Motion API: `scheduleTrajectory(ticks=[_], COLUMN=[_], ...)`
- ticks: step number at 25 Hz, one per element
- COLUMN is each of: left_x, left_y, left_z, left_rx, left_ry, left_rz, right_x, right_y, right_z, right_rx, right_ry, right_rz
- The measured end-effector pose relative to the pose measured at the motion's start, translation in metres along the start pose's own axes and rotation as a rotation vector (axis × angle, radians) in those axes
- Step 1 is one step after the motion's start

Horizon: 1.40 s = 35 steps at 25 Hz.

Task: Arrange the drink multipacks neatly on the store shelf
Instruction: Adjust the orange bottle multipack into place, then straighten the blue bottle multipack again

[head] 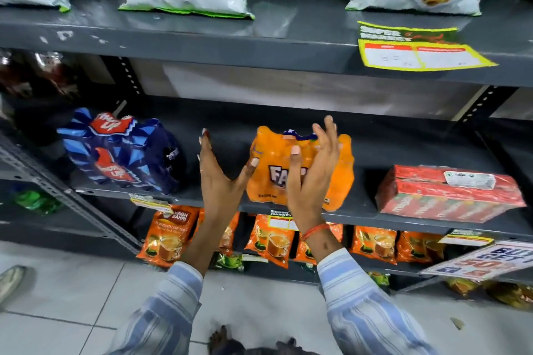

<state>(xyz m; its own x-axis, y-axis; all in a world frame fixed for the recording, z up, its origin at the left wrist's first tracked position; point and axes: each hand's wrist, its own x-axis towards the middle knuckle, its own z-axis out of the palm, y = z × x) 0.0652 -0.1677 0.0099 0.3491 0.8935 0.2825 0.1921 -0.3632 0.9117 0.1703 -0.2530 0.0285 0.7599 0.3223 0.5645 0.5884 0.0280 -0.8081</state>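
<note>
Grey shelf (375, 153), both hands raised, fingers (323, 132) spread, orange multipack (277, 153)

Shelving: dark grey metal shelf rack (202, 46) with perforated uprights (129, 75) stood along the aisle | Back: pale panel (288, 86) behind the middle tier | Floor: white glossy square tiles (72, 297) with thin dark joints | Light: even and bright, glinting off the shelf edges | Labels: yellow-bordered paper price tag (418, 49) hung from the upper shelf lip
</note>
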Motion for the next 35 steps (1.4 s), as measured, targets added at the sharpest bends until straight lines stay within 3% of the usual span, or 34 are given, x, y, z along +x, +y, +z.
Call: scheduleTrajectory(ticks=[5,9,12,16,28,35], left_x=[0.026,0.064,0.089,0.121,0.112,0.100], left_y=[-0.033,-0.093,-0.131,-0.148,-0.149,-0.143], left_z=[-0.080,-0.158,-0.202,-0.232,-0.183,-0.169], left_rx=[0.127,0.286,0.210,-0.072,-0.207,-0.210], left_ry=[0.128,0.253,0.262,0.078,0.019,0.022], left_rz=[0.133,0.099,-0.069,-0.319,-0.320,-0.335], right_x=[-0.031,-0.066,-0.079,-0.093,-0.089,-0.081], right_y=[-0.034,-0.046,-0.036,-0.027,0.001,0.008], right_z=[0.085,0.169,0.212,0.237,0.202,0.186], right_rx=[0.103,0.138,0.064,0.111,0.176,0.234], right_ry=[-0.077,-0.199,-0.379,-0.577,-0.393,-0.382], right_rz=[-0.111,0.016,0.174,0.286,0.369,0.417])
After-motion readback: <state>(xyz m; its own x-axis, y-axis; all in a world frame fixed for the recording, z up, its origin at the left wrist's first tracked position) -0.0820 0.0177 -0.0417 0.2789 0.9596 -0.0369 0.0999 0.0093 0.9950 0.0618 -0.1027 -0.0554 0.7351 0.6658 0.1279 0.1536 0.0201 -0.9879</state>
